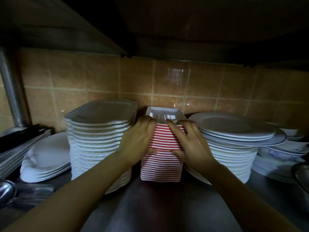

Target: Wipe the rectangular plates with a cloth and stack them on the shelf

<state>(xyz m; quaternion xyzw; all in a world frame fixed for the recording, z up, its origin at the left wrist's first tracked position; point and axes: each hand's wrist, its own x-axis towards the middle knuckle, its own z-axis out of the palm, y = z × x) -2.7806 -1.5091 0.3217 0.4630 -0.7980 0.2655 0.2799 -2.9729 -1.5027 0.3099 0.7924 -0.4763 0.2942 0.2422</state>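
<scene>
Two hands (138,139); five plate stacks (161,164); one spoon (5,191).

place: commercial kitchen | evidence: tall plate stacks (100,141), steel shelf (158,206), tiled wall (100,76)

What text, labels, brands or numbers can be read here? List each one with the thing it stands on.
None: no readable word, label, brand or number shows.
The red-and-white plate stack held by the left hand and right hand carries only stripes.
The white plate stacks are plain.
The dishes at far right bear a blue pattern, too blurred to tell whether it holds any writing.
</scene>
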